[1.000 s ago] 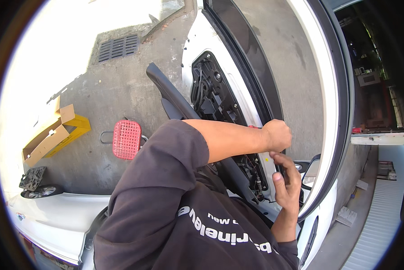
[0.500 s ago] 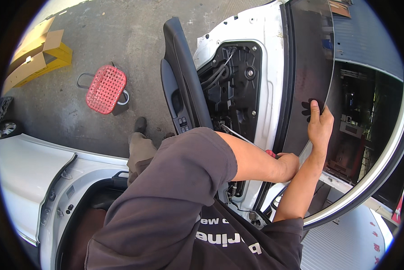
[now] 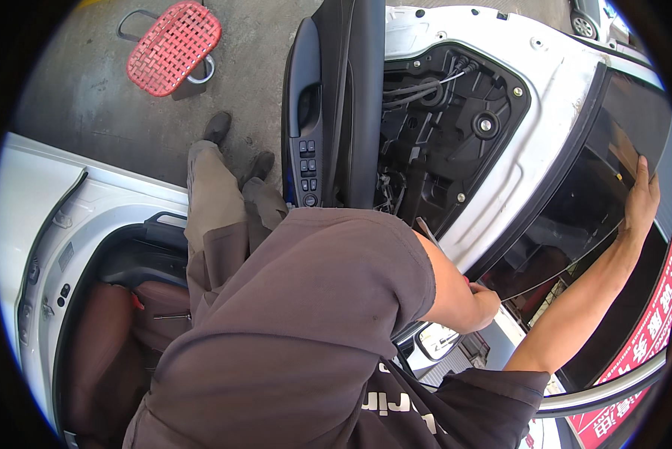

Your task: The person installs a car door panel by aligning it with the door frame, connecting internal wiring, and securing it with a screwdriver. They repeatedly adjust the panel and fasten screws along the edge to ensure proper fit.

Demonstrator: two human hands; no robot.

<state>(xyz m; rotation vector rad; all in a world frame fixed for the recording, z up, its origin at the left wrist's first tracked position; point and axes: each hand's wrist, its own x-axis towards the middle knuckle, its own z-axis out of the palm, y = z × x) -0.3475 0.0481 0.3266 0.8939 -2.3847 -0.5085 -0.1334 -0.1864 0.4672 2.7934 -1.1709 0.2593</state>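
Note:
My right hand (image 3: 642,198) grips the edge of a dark window glass (image 3: 575,202) in the white car door (image 3: 553,78), its thumb lying on the pane. My left hand (image 3: 487,303) is closed near the lower end of the window opening. A bit of red shows at its fingers, apparently the handle of a tool whose kind I cannot make out. The black door trim panel (image 3: 343,112), with its window switches (image 3: 308,165), stands tilted away from the door. Behind it, the black inner door plate (image 3: 455,112) and its cables are exposed.
A red woven stool (image 3: 175,49) stands on the concrete floor (image 3: 74,108). Beside me is the car's opening with a brown seat (image 3: 100,340). A side mirror (image 3: 437,338) sits below my left forearm. A red banner (image 3: 650,329) is at the right, and another car (image 3: 586,26) at upper right.
My view has shifted, so stool and trim panel appear higher. The right hand, still at the glass edge, now reaches farther from the left hand. The left hand remains low at the window.

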